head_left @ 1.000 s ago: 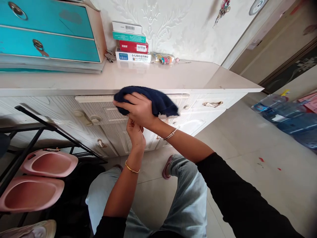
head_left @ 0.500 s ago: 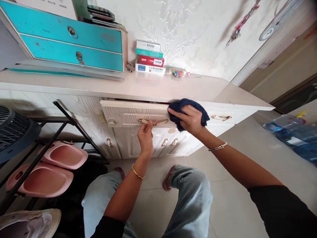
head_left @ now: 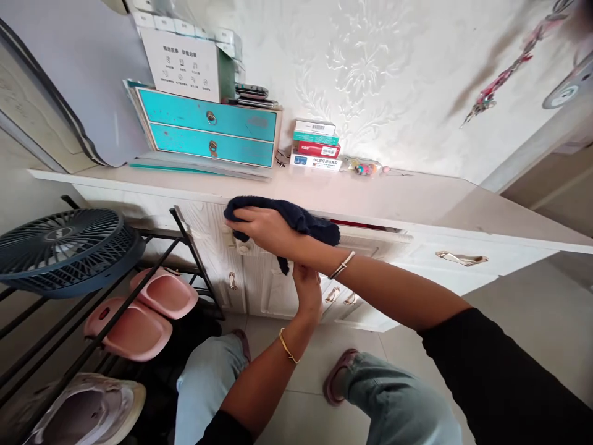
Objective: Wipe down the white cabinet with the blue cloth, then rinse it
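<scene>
My right hand point(head_left: 269, 232) is closed on a dark navy cloth point(head_left: 303, 216), which drapes over the left end and top edge of a slightly pulled-out drawer point(head_left: 375, 240). Below my right wrist, my left hand point(head_left: 308, 290) is curled at the drawer front, where its handle sits. My right forearm and the cloth hide the fingertips and that handle. A strip of something red shows in the gap above the drawer. The drawer belongs to a white wood-grain cabinet point(head_left: 287, 296).
On the cabinet top point(head_left: 403, 194) stand a turquoise two-drawer box point(head_left: 180, 139), a stack of small medicine boxes point(head_left: 316, 148) and a packet of colourful beads point(head_left: 365, 169). At left, a black rack point(head_left: 194, 259) holds a fan point(head_left: 69, 247), pink slippers point(head_left: 134, 330) and a shoe point(head_left: 88, 411).
My right hand has carried the cloth leftward along the drawer's top edge, crossing over my left hand. My left hand stays at the handle. The view has shifted left.
</scene>
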